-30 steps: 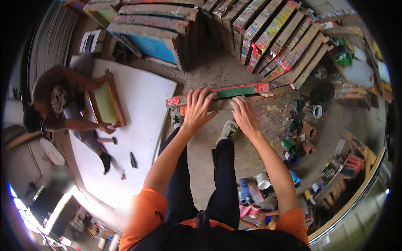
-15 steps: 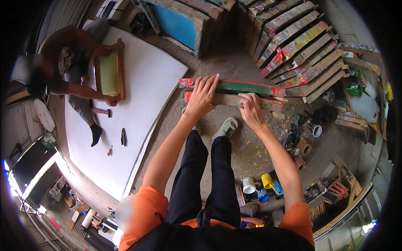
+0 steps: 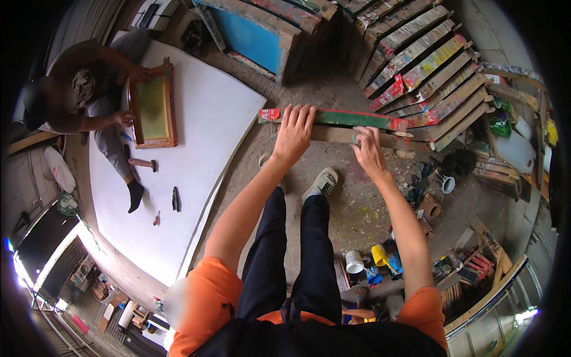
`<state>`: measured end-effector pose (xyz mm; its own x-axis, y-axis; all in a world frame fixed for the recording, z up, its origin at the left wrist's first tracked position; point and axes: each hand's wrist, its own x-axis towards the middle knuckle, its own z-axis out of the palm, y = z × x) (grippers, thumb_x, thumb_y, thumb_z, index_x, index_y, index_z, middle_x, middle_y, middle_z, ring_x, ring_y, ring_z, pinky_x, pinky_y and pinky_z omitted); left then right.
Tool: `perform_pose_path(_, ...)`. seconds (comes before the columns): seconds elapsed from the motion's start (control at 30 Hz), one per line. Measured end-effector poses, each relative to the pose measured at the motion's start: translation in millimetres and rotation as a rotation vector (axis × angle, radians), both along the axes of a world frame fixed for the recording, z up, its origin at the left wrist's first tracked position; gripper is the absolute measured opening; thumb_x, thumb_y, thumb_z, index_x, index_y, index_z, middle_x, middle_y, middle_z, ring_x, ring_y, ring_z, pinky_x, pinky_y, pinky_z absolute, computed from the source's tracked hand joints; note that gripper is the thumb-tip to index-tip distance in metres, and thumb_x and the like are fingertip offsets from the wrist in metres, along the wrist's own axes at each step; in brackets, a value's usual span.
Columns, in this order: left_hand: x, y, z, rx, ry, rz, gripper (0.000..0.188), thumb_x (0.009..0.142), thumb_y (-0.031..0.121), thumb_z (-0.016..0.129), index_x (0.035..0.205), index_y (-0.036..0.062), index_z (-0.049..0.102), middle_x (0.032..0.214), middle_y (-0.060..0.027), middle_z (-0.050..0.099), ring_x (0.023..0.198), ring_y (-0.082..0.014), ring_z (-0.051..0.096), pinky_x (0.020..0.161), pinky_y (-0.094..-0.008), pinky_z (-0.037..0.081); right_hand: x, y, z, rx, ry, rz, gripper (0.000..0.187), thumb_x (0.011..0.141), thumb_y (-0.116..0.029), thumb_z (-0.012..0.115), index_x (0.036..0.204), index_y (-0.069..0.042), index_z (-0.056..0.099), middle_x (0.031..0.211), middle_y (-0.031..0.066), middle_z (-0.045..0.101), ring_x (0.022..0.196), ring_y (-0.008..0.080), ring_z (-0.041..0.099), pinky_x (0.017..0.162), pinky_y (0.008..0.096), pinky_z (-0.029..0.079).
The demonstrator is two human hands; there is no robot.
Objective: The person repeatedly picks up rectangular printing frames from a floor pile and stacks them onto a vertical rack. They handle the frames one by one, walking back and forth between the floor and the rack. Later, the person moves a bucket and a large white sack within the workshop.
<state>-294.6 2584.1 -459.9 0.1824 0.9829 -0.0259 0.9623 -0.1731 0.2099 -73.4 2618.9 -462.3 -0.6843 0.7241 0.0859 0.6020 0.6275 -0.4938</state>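
Two painted wooden frames stand edge-up side by side ahead of my feet. The farther one is a green frame [image 3: 345,117] with red tape at its ends; the nearer one shows a bare brown wooden frame [image 3: 331,134]. My left hand [image 3: 295,135] is over the left part of both edges, fingers closed across the green one. My right hand [image 3: 370,153] grips the nearer frame's edge toward its right end, fingers bent over the top. A dark gap shows between the two edges near the right hand. What lies under my palms is hidden.
Many similar wooden frames [image 3: 428,77] lean in a row at the right. A blue-meshed frame [image 3: 244,33] stands at the back. On a white board [image 3: 196,113] at left, a seated person holds a frame [image 3: 152,110] beside a hammer [image 3: 143,163] and pliers [image 3: 176,199]. Paint cups [image 3: 379,256] stand near right.
Both my hands have shifted right, and the green frame has moved slightly right. The nearer frame's red left end no longer shows. The other person's near hand has moved up along their frame.
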Motion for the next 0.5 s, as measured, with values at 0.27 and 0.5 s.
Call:
perform_pose_path(0.27,-1.6,-8.8,5.2,-0.035,0.015,-0.066,0.090,0.053,0.012,0.069,0.130,0.0029,0.024,0.117,-0.0113,0.040,0.111,-0.0262,0.037,0.101,-0.0415,0.024,-9.7,-9.2,-0.7,-0.070,0.156,0.099,0.046,0.056,0.008,0.065,0.085,-0.005,0.033,0.099,0.0141,0.043,0.091,0.0316,0.042,0.078,0.0424,0.038)
perform_pose_path(0.5,-4.0,-7.6,10.0,-0.047,-0.026,-0.087,0.081,0.058,0.006,0.061,0.130,0.0020,0.023,0.114,-0.0109,0.042,0.110,-0.0235,0.039,0.100,-0.0400,0.026,-11.2,-8.4,-1.4,-0.103,0.166,0.094,0.045,0.058,0.006,0.066,0.085,-0.007,0.033,0.099,0.0127,0.043,0.094,0.0305,0.042,0.079,0.0423,0.037)
